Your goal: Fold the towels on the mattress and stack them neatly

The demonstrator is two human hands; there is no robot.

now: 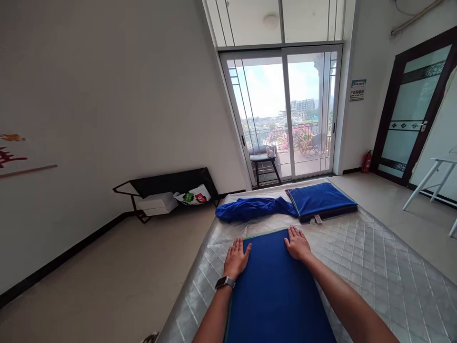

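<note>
On the left, a black rack (171, 180) is standing near the wall, a white box (155, 204) sitting in it. The left hand (235, 259), wearing a watch (225, 282), is lying flat—thumb spread, gripping nothing—by the far left corner of a blue cloth (274, 290), which is lying smooth on the silver mattress (371, 267). Beyond it, a crumpled cloth (250, 209) is resting. The right hand (298, 245) is lying flat, thumb out, at the far right corner; farther right, a folded stack (321, 197) is sitting.
</note>
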